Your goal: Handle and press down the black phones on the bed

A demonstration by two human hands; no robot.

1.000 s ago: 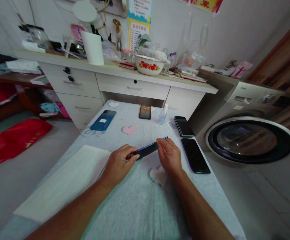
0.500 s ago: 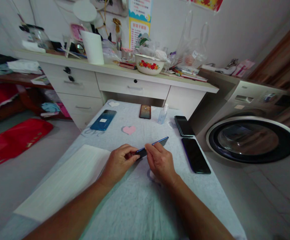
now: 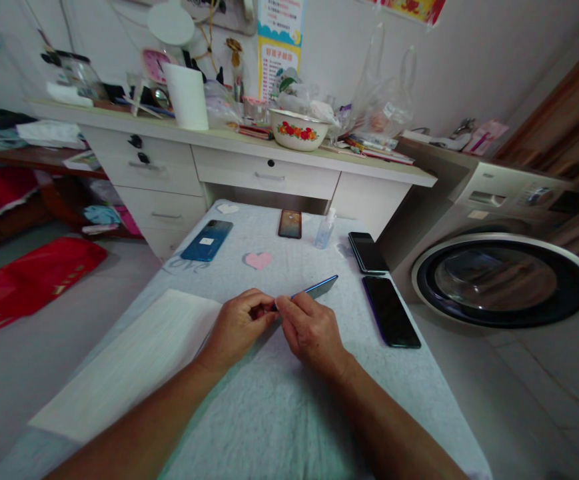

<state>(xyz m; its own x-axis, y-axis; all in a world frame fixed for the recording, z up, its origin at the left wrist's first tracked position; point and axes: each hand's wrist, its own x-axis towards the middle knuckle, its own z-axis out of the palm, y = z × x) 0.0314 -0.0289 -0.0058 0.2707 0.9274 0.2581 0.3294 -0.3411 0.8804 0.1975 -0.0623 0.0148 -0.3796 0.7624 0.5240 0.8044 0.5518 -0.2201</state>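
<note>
Over the middle of the table I hold a dark phone with a blue edge [image 3: 323,287], tilted up off the cloth. My left hand [image 3: 239,327] is closed in a pinch on its near left end. My right hand [image 3: 314,330] is also closed, its fingertips pressed together at the phone's long edge, close to my left fingertips. Whether those right fingers grip the phone itself or something small is hidden. The phone's far right end sticks out beyond my right knuckles.
On the cloth-covered table [image 3: 289,413] lie a white sheet [image 3: 134,360], a blue phone [image 3: 208,241], a brown phone or case [image 3: 290,224], a clear spray bottle [image 3: 325,229], a black phone [image 3: 392,312] and stacked phones [image 3: 368,252]. A washing machine [image 3: 499,200] stands right, a desk [image 3: 269,170] behind.
My right hand has slid left along the phone's edge toward my left fingertips, uncovering more of its far end. My left hand and the phone have hardly moved.
</note>
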